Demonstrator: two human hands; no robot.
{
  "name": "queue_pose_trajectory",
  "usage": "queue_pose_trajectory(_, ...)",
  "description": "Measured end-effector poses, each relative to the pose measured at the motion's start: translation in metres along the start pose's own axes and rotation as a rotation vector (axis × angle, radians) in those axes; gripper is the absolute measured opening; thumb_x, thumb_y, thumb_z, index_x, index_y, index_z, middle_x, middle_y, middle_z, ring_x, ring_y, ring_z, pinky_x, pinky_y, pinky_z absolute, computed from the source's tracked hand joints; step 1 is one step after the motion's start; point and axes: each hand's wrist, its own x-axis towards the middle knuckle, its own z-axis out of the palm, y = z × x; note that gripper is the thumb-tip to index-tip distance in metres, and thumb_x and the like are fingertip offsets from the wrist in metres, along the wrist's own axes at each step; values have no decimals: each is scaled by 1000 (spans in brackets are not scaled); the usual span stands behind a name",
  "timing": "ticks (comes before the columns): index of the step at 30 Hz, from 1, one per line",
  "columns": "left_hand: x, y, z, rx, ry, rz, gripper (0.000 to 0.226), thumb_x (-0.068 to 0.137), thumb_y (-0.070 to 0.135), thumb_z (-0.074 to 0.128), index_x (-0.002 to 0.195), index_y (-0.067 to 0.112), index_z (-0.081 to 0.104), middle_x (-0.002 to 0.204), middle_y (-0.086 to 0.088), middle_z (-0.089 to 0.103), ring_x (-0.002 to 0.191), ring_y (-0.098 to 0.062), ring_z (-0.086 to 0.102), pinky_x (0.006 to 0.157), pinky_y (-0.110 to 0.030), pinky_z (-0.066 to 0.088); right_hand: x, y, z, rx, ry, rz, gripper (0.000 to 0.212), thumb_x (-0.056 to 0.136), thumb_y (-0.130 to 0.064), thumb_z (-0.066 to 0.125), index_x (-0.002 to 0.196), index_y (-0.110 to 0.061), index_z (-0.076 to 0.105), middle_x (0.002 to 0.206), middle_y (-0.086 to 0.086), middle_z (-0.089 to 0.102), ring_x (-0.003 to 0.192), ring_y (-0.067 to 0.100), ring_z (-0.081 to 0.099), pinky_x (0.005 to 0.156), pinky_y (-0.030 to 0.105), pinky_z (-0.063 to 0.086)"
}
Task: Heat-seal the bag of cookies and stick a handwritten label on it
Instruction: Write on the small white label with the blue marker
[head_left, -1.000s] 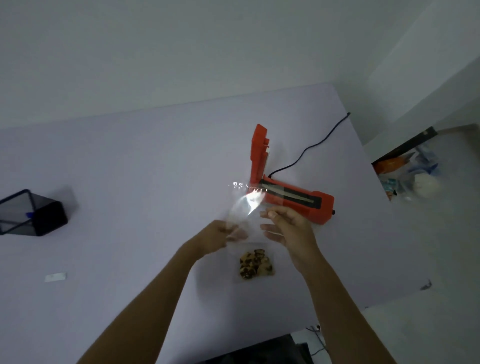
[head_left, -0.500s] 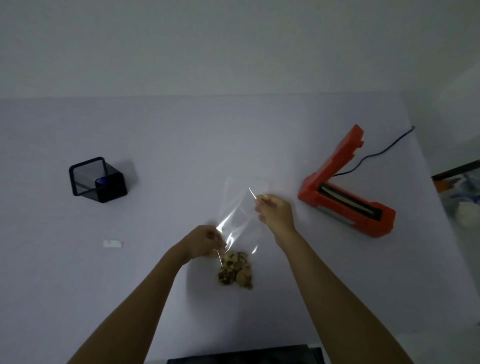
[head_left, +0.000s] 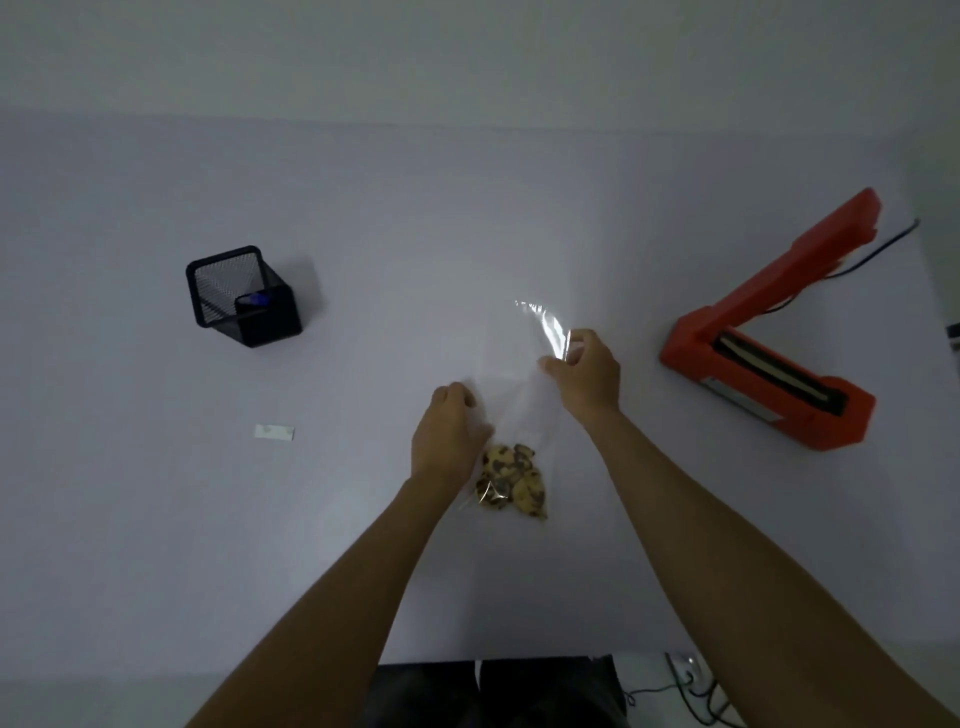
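Note:
A clear plastic bag (head_left: 519, 395) lies on the white table (head_left: 467, 218) with several chocolate-chip cookies (head_left: 511, 480) bunched at its near end. My left hand (head_left: 447, 434) holds the bag's left edge just above the cookies. My right hand (head_left: 584, 374) pinches the bag's right edge near its shiny open top. An orange heat sealer (head_left: 769, 358) stands at the right with its lid raised, well apart from both hands. A small white label (head_left: 274, 432) lies flat at the left.
A black mesh pen holder (head_left: 241, 296) with a blue pen inside stands at the far left. A black cord (head_left: 872, 254) runs from the sealer off the table's right edge. The table's near edge is just in front of my legs.
The view has swung left, so the sealer now sits further right. The bag has moved from over the sealer down to the table in front of me, still held by both hands.

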Motion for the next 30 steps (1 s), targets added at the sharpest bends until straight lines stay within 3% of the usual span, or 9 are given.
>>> queue_pose_trajectory(4, -9, -3, -2, 88, -14, -23, 49, 81, 35, 72, 117, 14, 44, 109, -6, 57, 99, -24, 54, 76, -40, 52, -8, 0, -8, -40, -32, 9, 63, 77, -23, 78, 130, -12, 46, 111, 11, 52, 91, 19, 52, 79, 28, 43)
queue_pose_trajectory(7, -21, -5, -20, 65, 48, 10, 51, 87, 39, 65, 125, 14, 43, 120, -5, 52, 110, -22, 51, 79, -37, 52, -23, -7, -17, -36, -12, -36, 61, 80, -25, 75, 132, -13, 45, 117, 14, 54, 99, 24, 56, 80, 27, 41)
queue_pose_trajectory(11, -35, -14, -77, 26, 390, 197, 27, 91, 17, 60, 117, 10, 56, 118, -9, 54, 114, -24, 46, 85, -35, 50, -46, -43, -10, -5, -180, -164, 45, 84, -26, 72, 124, -17, 53, 97, 6, 61, 90, 23, 61, 72, 28, 47)
queue_pose_trajectory(13, -37, -31, -111, 61, 570, 253, 28, 87, 4, 62, 114, 6, 59, 116, -13, 57, 114, -28, 46, 91, -40, 49, -60, -71, 5, 5, -280, -238, 42, 84, -29, 72, 122, -22, 55, 95, 4, 62, 86, 20, 60, 68, 26, 48)
queue_pose_trajectory(15, -34, -55, -144, 133, 637, 241, 35, 84, -2, 62, 119, 2, 58, 122, -17, 56, 118, -33, 46, 98, -44, 47, -74, -103, 28, -5, -354, -324, 41, 84, -32, 72, 121, -27, 56, 96, 3, 63, 84, 18, 60, 64, 21, 45)
queue_pose_trajectory(20, -18, -107, -195, 300, 445, 117, 64, 87, 4, 58, 146, 4, 31, 152, -16, 31, 141, -36, 27, 113, -45, 30, -96, -184, 96, -84, -450, -520, 49, 88, -37, 67, 132, -30, 49, 98, 3, 62, 88, 17, 59, 77, 27, 50)
queue_pose_trajectory(24, -2, -136, -206, 399, 254, 146, 71, 94, 12, 47, 152, 13, 6, 161, -7, 8, 146, -29, 12, 119, -40, 20, -101, -219, 142, -101, -378, -499, 47, 89, -32, 65, 133, -24, 50, 94, 7, 65, 86, 20, 61, 77, 32, 52)
queue_pose_trajectory(30, 4, -152, -211, 477, 99, 213, 68, 96, 13, 42, 152, 11, 4, 161, -4, -3, 148, -26, -1, 119, -38, 17, -101, -229, 179, -116, -181, -466, 22, 92, -19, 63, 112, -10, 66, 96, 9, 70, 85, 21, 65, 71, 24, 47)
